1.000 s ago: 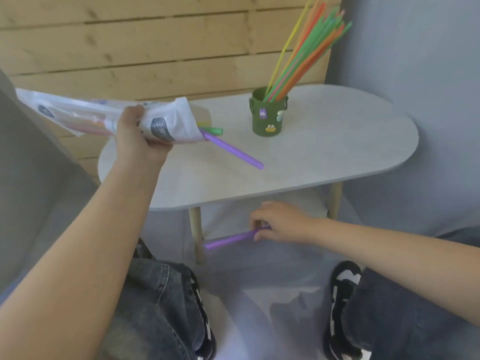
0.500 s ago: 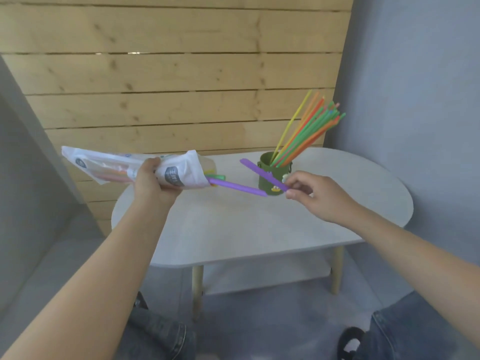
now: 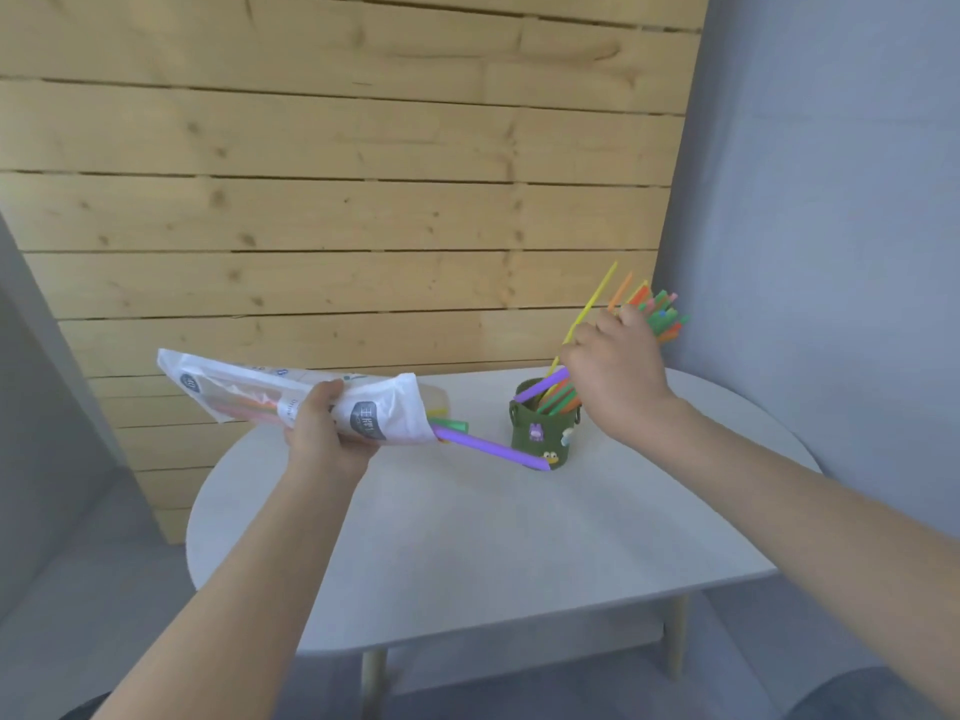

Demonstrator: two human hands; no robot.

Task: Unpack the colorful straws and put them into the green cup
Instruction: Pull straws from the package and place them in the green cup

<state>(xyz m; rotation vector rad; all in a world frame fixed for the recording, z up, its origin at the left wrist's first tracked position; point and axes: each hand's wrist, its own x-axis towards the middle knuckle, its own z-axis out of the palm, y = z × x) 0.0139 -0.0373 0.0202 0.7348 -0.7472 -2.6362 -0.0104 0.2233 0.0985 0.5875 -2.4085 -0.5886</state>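
Observation:
A dark green cup (image 3: 540, 433) with small stickers stands on the grey oval table (image 3: 519, 543), holding several colourful straws (image 3: 660, 314) that fan up to the right. My right hand (image 3: 613, 371) is just above the cup, shut on a purple straw (image 3: 543, 389) whose lower end dips into the cup's mouth. My left hand (image 3: 324, 433) grips a white plastic straw bag (image 3: 291, 397) above the table's left side. Another purple straw (image 3: 491, 449) and a green one (image 3: 449, 424) stick out of the bag's open end toward the cup.
A wooden plank wall (image 3: 337, 200) runs behind the table. A grey wall (image 3: 831, 226) closes the right side. The table's front edge and two pale legs (image 3: 371, 683) are below my forearms.
My right hand lifted a purple straw from the floor, carried it up over the table, and now holds it with its tip in the cup. The view tilted upward.

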